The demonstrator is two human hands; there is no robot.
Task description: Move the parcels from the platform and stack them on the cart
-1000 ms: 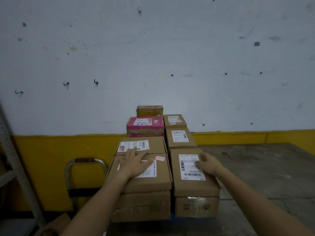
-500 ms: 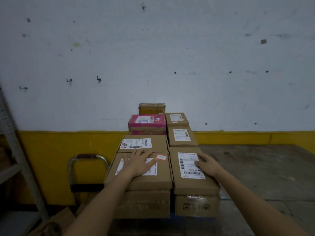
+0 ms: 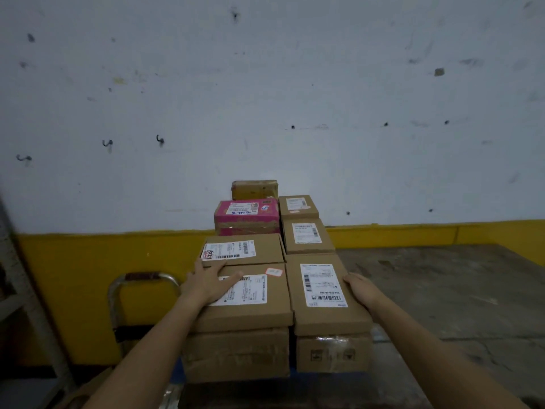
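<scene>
1. Our left hand (image 3: 211, 283) lies flat, fingers spread, on the near-left parcel (image 3: 250, 311), atop a taped carton (image 3: 236, 354).
2. Our right hand (image 3: 358, 287) touches the near-right parcel (image 3: 324, 320) at its edge; we cannot tell its grip.
3. The print on the barcode label (image 3: 323, 284) is unreadable.

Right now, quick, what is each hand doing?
Left hand: open, flat on the left box.
Right hand: at the right box's edge; grip cannot be told.

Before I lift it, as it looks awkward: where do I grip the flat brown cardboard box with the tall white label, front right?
Probably its free right edge and near end, from the right: the flat brown cardboard box lies level, its left side tight against the neighbouring box.
</scene>
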